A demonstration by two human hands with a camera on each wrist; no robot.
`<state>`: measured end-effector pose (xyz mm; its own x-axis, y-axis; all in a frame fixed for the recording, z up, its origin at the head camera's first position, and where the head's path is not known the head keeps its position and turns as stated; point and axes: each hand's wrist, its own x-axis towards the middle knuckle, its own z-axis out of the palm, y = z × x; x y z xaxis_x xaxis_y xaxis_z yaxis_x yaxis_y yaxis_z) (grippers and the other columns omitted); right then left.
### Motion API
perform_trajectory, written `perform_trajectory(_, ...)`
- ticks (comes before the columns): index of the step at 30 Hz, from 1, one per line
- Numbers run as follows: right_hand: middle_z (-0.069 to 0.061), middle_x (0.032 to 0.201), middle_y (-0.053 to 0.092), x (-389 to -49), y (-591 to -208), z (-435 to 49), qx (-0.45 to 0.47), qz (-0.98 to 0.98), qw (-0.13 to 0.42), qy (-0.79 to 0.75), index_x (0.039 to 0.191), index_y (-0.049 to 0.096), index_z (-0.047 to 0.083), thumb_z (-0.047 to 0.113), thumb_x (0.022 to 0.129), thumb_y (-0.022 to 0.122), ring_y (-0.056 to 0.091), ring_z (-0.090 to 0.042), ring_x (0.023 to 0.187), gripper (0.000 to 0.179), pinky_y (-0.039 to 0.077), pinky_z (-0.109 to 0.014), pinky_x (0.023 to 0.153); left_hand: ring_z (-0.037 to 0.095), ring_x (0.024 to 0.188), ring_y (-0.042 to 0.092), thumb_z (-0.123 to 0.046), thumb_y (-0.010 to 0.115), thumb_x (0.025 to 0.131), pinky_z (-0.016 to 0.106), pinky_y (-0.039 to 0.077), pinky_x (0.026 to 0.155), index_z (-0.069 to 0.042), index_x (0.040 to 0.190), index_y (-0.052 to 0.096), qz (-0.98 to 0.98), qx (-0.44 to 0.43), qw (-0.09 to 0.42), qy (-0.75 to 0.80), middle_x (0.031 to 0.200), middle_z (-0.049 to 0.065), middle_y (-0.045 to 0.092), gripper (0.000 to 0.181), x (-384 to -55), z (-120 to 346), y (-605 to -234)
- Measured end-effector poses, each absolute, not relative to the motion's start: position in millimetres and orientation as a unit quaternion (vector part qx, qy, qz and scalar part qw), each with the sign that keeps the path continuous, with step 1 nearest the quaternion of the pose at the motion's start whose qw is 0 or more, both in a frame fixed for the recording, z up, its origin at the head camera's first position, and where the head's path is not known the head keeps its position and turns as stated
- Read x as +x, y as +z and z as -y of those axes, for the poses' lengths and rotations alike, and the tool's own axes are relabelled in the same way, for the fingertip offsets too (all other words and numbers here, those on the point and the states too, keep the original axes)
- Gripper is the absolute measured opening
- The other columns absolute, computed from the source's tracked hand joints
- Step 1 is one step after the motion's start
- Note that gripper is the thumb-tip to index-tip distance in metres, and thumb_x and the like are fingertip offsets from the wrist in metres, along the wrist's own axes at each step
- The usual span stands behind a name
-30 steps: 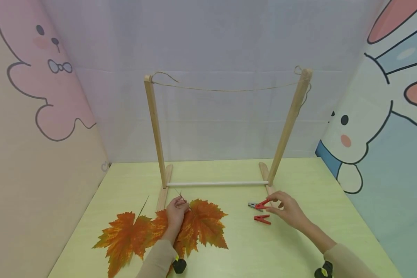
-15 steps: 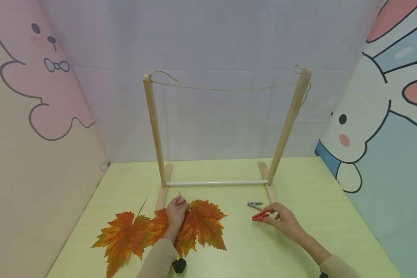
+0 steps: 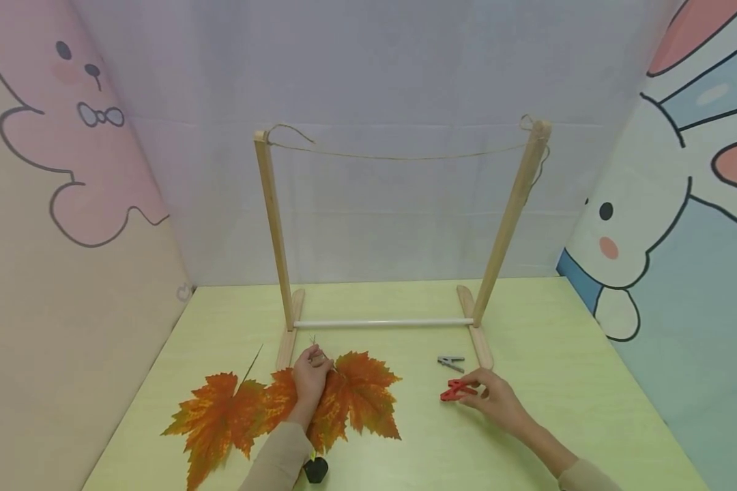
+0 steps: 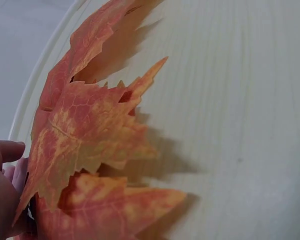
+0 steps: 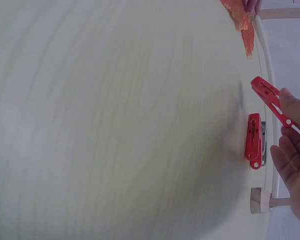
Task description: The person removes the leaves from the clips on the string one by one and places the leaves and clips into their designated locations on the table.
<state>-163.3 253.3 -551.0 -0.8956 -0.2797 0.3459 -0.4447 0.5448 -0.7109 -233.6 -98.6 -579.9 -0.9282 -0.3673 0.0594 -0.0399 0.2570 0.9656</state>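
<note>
In the head view my left hand pinches thin stems of the orange maple leaves, over the right leaf and a middle leaf partly hidden by hand and sleeve. Another maple leaf lies at the left, its stem pointing away. My right hand holds a red clothespin between thumb and fingers, just above the table. Beneath it a second red clothespin lies on the tabletop, and the two overlap in the head view. A grey clothespin lies just beyond.
A wooden stand with a left post, a right post and a white crossbar stands behind the hands. Sagging twine runs between the post tops. Walls with cartoon animals flank the pale yellow table.
My right hand has moved toward me and slightly left with the red clothespin, away from the grey clothespin and over the other red one. The left hand stays nearly still at the stems.
</note>
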Motion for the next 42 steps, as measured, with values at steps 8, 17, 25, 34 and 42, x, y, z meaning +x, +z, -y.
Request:
perform_trajectory(8, -0.01, 0.084, 0.062, -168, -558, -240, 0.239, 0.853, 0.132, 0.444, 0.091, 0.064, 0.001, 0.003, 0.068, 0.076, 0.057, -0.02, 0.073, 0.026, 0.049, -0.023, 0.056, 0.032, 0.085, 0.062, 0.007, 0.066, 0.075, 0.033, 0.053, 0.067, 0.011, 0.112, 0.057, 0.779, 0.111, 0.136, -0.602, 0.1, 0.024, 0.06, 0.039, -234, 104, -572)
perform_trajectory(17, -0.011, 0.085, 0.062, -179, -564, -225, 0.225, 0.852, 0.138, 0.452, 0.092, 0.064, -0.003, 0.005, 0.069, 0.075, 0.06, -0.024, 0.074, 0.027, 0.052, -0.029, 0.062, 0.032, 0.089, 0.062, 0.003, 0.066, 0.077, 0.029, 0.053, 0.066, 0.008, 0.116, 0.055, 0.772, 0.097, 0.11, -0.619, 0.105, 0.024, 0.059, 0.041, -237, 105, -561)
perform_trajectory(25, -0.013, 0.093, 0.062, -191, -568, -216, 0.194, 0.867, 0.127, 0.441, 0.092, 0.064, -0.001, 0.005, 0.069, 0.076, 0.059, -0.026, 0.08, 0.027, 0.053, -0.028, 0.063, 0.033, 0.09, 0.061, 0.003, 0.066, 0.077, 0.031, 0.054, 0.068, 0.008, 0.116, 0.055, 0.768, 0.092, 0.109, -0.624, 0.105, 0.025, 0.059, 0.041, -235, 107, -559)
perform_trajectory(34, -0.007, 0.091, 0.066, -205, -572, -216, 0.193, 0.902, 0.161, 0.352, 0.088, 0.068, 0.003, 0.008, 0.063, 0.08, 0.055, -0.02, 0.077, 0.028, 0.045, -0.026, 0.062, 0.033, 0.09, 0.06, 0.004, 0.066, 0.077, 0.025, 0.053, 0.065, 0.009, 0.116, 0.055, 0.762, 0.093, 0.106, -0.632, 0.105, 0.026, 0.058, 0.04, -232, 108, -557)
perform_trajectory(42, -0.001, 0.086, 0.066, -205, -578, -212, 0.179, 0.92, 0.161, 0.31, 0.086, 0.068, 0.009, 0.013, 0.063, 0.081, 0.046, -0.009, 0.068, 0.027, 0.038, -0.022, 0.057, 0.034, 0.09, 0.061, 0.004, 0.066, 0.077, 0.022, 0.052, 0.064, 0.009, 0.115, 0.055, 0.763, 0.085, 0.109, -0.632, 0.104, 0.026, 0.058, 0.04, -230, 108, -558)
